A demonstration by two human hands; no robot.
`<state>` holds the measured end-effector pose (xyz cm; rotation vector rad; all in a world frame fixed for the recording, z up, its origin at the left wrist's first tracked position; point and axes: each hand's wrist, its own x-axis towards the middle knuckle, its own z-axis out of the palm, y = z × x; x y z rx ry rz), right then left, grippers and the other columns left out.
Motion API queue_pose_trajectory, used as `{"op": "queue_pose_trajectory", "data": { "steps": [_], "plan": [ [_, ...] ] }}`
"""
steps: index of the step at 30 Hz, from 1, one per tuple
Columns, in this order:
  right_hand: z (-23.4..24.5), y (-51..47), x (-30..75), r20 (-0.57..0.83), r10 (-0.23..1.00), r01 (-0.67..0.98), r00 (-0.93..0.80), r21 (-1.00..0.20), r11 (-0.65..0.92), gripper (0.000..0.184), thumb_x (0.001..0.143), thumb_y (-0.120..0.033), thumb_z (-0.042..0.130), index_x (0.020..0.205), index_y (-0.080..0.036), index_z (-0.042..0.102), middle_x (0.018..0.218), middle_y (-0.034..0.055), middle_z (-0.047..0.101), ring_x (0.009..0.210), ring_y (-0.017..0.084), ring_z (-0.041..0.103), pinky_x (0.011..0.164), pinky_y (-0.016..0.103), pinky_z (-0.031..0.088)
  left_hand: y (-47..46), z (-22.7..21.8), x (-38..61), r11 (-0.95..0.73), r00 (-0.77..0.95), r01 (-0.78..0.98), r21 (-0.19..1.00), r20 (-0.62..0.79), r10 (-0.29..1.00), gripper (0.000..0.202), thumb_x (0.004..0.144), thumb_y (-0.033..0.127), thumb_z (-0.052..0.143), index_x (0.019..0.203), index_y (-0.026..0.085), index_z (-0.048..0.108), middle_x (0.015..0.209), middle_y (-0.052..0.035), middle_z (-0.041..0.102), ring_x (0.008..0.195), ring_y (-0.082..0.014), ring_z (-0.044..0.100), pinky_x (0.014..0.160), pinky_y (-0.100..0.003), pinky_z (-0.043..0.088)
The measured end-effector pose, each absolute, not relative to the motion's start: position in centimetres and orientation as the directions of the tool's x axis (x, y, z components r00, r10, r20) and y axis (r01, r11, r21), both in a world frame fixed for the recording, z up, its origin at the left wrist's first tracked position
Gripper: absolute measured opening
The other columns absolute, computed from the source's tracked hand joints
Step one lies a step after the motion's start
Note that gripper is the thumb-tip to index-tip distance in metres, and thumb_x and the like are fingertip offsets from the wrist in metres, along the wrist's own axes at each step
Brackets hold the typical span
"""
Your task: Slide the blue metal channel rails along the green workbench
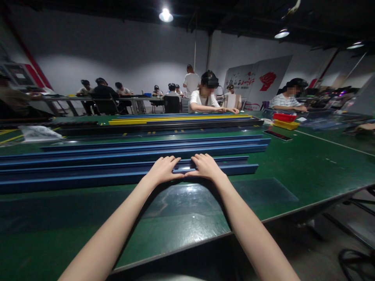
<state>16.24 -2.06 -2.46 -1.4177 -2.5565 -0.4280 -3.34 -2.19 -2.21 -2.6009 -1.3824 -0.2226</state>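
Note:
A long blue channel strip point(238, 169) lies lengthwise on the green table, its raised walls running left to right. My left hand point(163, 170) grips it, fingers over the far wall and thumb along the near one. Just to the right, my right hand point(205, 166) grips the same strip in a mirrored way, and the two thumb tips nearly meet. Between the hands a short stretch of the strip's inside shows. Behind it, a second blue channel strip point(231, 149) lies roughly parallel. What the fingertips press on is partly hidden.
A clear plastic sheet point(269, 191) lies on the green table point(328, 168) in front. Yellow strips point(175, 119) and a black strip point(129, 127) lie farther back. Red point(284, 117) and yellow trays point(285, 125) stand near a dark phone-like slab point(277, 135). A co-worker point(205, 97) works opposite.

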Motion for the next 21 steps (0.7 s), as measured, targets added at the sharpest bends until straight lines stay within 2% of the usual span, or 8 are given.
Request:
{"op": "queue_pose_trajectory", "data": {
  "steps": [13, 21],
  "plan": [
    [-2.4, -2.2, 17.2, 0.33, 0.793, 0.834, -0.512, -0.031, 0.552, 0.07, 0.066, -0.07, 0.046, 0.109, -0.017, 0.056, 0.102, 0.0101, 0.06, 0.09, 0.022, 0.055, 0.077, 0.031, 0.038, -1.8, -1.2, -4.5, -0.549, 0.544, 0.835, -0.026, 0.181, 0.819, 0.076, 0.065, 0.068, 0.051, 0.123, 0.018, 0.049, 0.115, -0.0087, 0.056, 0.103, -0.0251, 0.054, 0.086, -0.031, 0.041],
    [-2.1, -2.2, 17.9, 0.309, 0.828, 0.855, -0.467, -0.083, 0.513, 0.064, 0.067, -0.066, 0.051, 0.11, -0.018, 0.056, 0.107, 0.0098, 0.059, 0.095, 0.023, 0.054, 0.081, 0.032, 0.037, -1.4, -0.7, -6.3, -0.51, 0.503, 0.86, 0.029, 0.128, 0.855, 0.082, 0.059, 0.074, 0.049, 0.123, 0.023, 0.049, 0.116, -0.0073, 0.056, 0.103, -0.027, 0.054, 0.083, -0.032, 0.042]
  ]
}}
